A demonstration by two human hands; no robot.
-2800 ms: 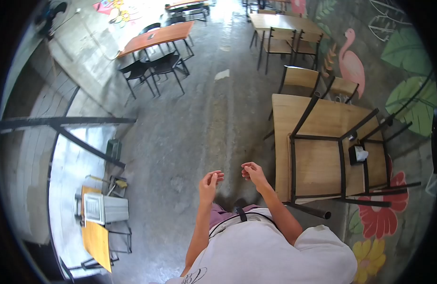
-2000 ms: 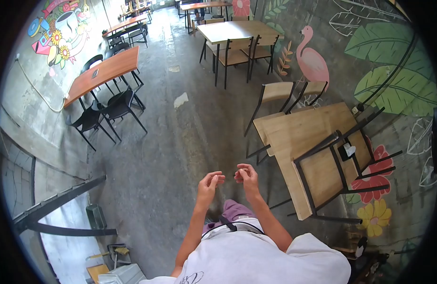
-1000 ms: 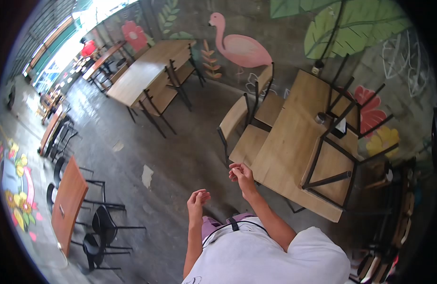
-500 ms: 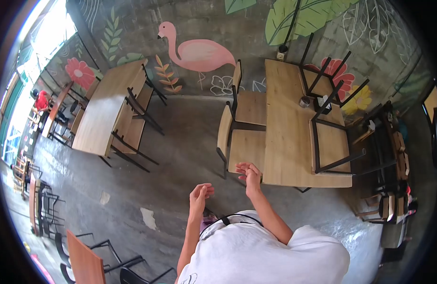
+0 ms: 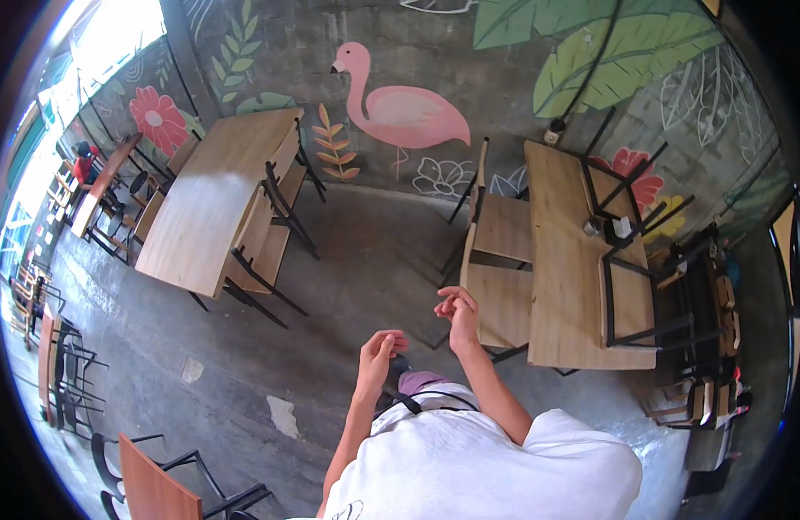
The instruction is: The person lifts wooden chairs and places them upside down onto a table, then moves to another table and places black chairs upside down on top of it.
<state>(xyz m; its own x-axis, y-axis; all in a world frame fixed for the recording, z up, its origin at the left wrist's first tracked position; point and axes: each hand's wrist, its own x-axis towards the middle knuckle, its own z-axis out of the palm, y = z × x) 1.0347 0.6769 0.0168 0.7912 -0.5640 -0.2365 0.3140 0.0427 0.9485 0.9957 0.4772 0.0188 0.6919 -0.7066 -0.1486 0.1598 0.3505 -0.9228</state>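
Note:
My left hand [image 5: 381, 355] is held in front of my body, its fingers loosely bent and its palm turned inward, with nothing in it. A little higher and to the right, my right hand [image 5: 459, 317] is raised with its fingers half curled and apart, also bare. Neither hand touches anything. Nearest to the right hand is a wooden chair [image 5: 499, 299] with black legs, pushed up to a light wooden table [image 5: 556, 286]. Upside down on that table rest chairs [image 5: 629, 299], beside a small glass jar [image 5: 592, 226] and a white napkin holder [image 5: 622, 227].
Another long wooden table [image 5: 213, 191] stands to the left, with chairs [image 5: 265, 251] tucked along its side. A reddish-brown chair [image 5: 157, 481] is at the lower left. Far left, a person in red [image 5: 86, 165] sits near a table. A flamingo mural [image 5: 408, 113] covers the wall behind.
The view has shifted, so both tables and the mural appear farther right. A shoe and purple trouser leg now show below my hands. Both hands stay raised and nearly unchanged.

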